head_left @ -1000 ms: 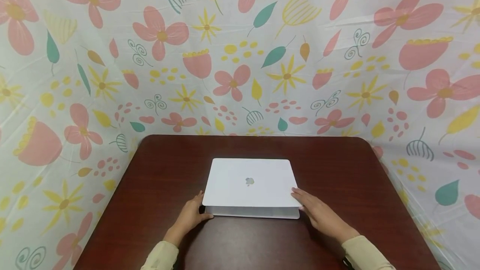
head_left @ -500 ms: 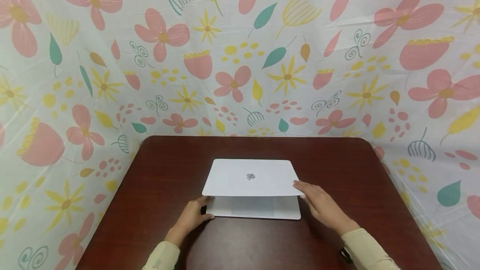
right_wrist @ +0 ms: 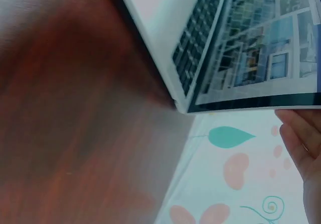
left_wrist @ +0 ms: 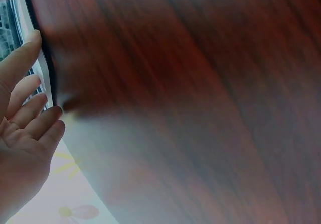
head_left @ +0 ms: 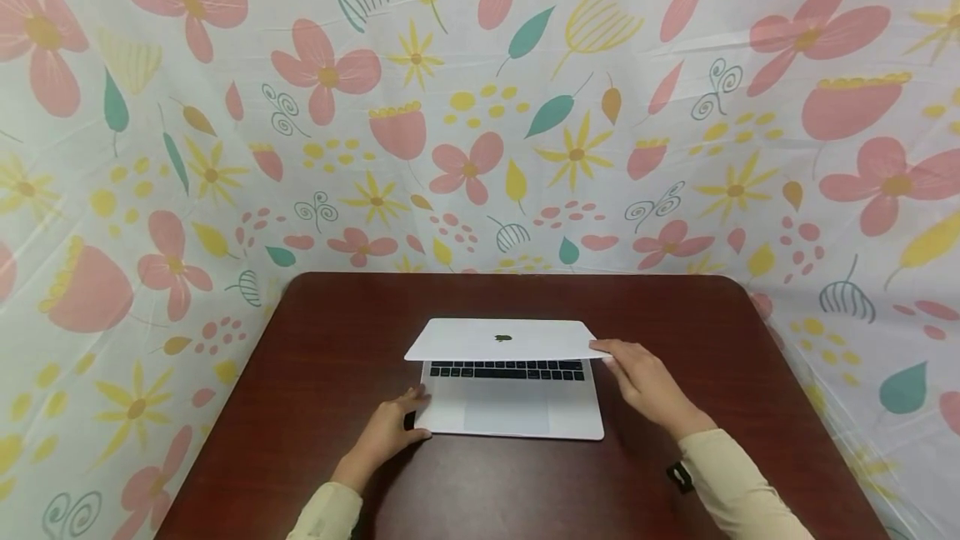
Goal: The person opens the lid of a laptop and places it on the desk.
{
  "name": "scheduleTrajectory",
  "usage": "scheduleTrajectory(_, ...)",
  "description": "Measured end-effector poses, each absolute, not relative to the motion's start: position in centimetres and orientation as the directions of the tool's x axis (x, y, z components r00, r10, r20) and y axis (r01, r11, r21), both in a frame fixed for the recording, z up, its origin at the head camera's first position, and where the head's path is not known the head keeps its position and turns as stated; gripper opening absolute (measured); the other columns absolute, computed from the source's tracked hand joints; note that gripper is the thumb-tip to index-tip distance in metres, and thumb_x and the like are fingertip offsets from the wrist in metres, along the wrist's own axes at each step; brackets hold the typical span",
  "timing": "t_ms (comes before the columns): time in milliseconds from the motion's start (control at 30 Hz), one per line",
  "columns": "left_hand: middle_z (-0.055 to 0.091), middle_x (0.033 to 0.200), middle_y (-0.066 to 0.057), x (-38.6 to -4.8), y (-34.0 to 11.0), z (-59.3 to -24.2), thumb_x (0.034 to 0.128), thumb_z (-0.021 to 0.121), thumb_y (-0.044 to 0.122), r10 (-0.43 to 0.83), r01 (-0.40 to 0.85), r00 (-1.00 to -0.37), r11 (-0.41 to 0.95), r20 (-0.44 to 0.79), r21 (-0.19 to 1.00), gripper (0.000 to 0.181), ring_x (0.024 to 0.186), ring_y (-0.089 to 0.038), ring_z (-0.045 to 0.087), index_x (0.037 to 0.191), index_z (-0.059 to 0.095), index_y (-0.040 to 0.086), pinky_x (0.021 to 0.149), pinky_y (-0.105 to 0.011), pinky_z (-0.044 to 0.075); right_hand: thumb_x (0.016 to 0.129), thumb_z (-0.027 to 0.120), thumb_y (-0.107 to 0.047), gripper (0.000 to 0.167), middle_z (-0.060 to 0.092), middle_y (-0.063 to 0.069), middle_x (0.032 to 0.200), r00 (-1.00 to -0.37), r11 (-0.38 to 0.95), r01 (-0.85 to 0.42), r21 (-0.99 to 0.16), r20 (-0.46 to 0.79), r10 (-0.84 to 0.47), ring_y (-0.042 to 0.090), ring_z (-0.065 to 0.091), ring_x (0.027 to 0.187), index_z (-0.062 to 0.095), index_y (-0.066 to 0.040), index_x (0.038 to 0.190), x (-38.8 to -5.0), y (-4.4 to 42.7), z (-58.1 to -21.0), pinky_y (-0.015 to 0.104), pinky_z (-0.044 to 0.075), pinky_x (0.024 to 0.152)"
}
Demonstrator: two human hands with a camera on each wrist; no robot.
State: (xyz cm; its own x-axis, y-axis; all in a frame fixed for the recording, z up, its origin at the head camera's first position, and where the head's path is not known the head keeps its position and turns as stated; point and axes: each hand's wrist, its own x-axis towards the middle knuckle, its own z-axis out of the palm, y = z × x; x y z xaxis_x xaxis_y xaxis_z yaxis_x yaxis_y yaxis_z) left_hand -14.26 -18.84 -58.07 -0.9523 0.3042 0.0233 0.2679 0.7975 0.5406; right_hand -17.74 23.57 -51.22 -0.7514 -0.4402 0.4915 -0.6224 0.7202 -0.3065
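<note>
A silver laptop (head_left: 506, 407) with a logo on its lid (head_left: 502, 340) sits mid-table. Its lid is partly raised, baring the black keyboard (head_left: 506, 370) and the trackpad. My left hand (head_left: 384, 432) rests against the base's left edge, thumb at the front corner, fingers fairly straight along the side. In the left wrist view that hand (left_wrist: 27, 128) touches the base's rim. At the lid's right front corner my right hand (head_left: 648, 382) holds the edge, fingers on top and thumb lower. In the right wrist view the lit screen (right_wrist: 266, 58) shows, and the right hand (right_wrist: 306, 138) meets the lid's edge.
A dark reddish-brown table (head_left: 495, 490) with rounded far corners bears the laptop. Behind and on both sides hangs a white cloth (head_left: 480, 223) printed with flowers and leaves. A dark band (head_left: 680, 476) shows below the right sleeve.
The lid has swung up and away from the base, uncovering the trackpad and then the keyboard. My right hand has risen with its corner. The left hand has stayed at the base's left edge.
</note>
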Motion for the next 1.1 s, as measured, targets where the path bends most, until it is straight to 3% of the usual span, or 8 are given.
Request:
scheduleTrajectory(367, 0.052, 0.139, -0.016, -14.4, -18.8, -57.8, 0.0733, 0.084, 0.019, 0.301, 0.259, -0.954, 0.806, 0.008, 0.532, 0.058, 0.129, -0.036, 0.047, 0.125, 0.064, 0.001, 0.100, -0.049, 0.042, 0.099, 0.050, -0.007, 0.021, 0.069, 0.011, 0.108, -0.808, 0.724, -0.562, -0.400, 0.450, -0.379, 0.031, 0.065, 0.094, 0.065, -0.004, 0.113, -20.2, 23.3, -49.2, 0.054, 0.050, 0.079)
scheduleTrajectory(633, 0.053, 0.138, -0.016, -14.4, -18.8, -57.8, 0.0732, 0.084, 0.020, 0.305, 0.261, -0.952, 0.807, 0.005, 0.531, 0.057, 0.128, -0.036, 0.048, 0.124, 0.064, 0.002, 0.100, -0.048, 0.043, 0.100, 0.049, -0.010, 0.016, 0.068, 0.008, 0.083, -0.826, 0.748, -0.518, -0.415, 0.469, -0.312, 0.020, 0.057, 0.065, 0.063, -0.006, 0.107, -22.0, 23.0, -48.3, 0.046, 0.049, 0.061)
scheduleTrajectory(867, 0.052, 0.138, -0.016, -14.4, -18.8, -57.7, 0.0734, 0.084, 0.020, 0.298, 0.249, -0.954, 0.812, -0.009, 0.528, 0.057, 0.128, -0.036, 0.048, 0.124, 0.064, 0.002, 0.101, -0.048, 0.042, 0.101, 0.049, -0.013, 0.018, 0.069, 0.014, 0.084, -0.827, 0.749, -0.504, -0.429, 0.490, -0.276, 0.026, 0.061, 0.065, 0.063, -0.002, 0.104, -23.8, 22.9, -47.9, 0.050, 0.050, 0.062)
scheduleTrajectory(967, 0.053, 0.138, -0.017, -14.4, -18.8, -57.7, 0.0732, 0.084, 0.020, 0.301, 0.252, -0.954, 0.811, -0.006, 0.528, 0.057, 0.127, -0.036, 0.049, 0.124, 0.064, 0.002, 0.101, -0.049, 0.042, 0.101, 0.048, -0.015, 0.020, 0.066, 0.012, 0.076, -0.831, 0.754, -0.492, -0.435, 0.491, -0.260, 0.024, 0.056, 0.059, 0.064, -0.002, 0.102, -24.5, 22.8, -47.7, 0.049, 0.048, 0.060)
scheduleTrajectory(1100, 0.053, 0.137, -0.017, -14.4, -18.8, -57.7, 0.0731, 0.084, 0.020, 0.300, 0.252, -0.954, 0.810, -0.004, 0.530, 0.057, 0.127, -0.037, 0.049, 0.124, 0.065, 0.002, 0.100, -0.049, 0.042, 0.101, 0.048, -0.015, 0.020, 0.050, 0.004, 0.061, -0.841, 0.761, -0.477, -0.440, 0.480, -0.250, 0.018, 0.041, 0.050, 0.060, -0.001, 0.092, -25.5, 22.8, -47.0, 0.043, 0.041, 0.054)
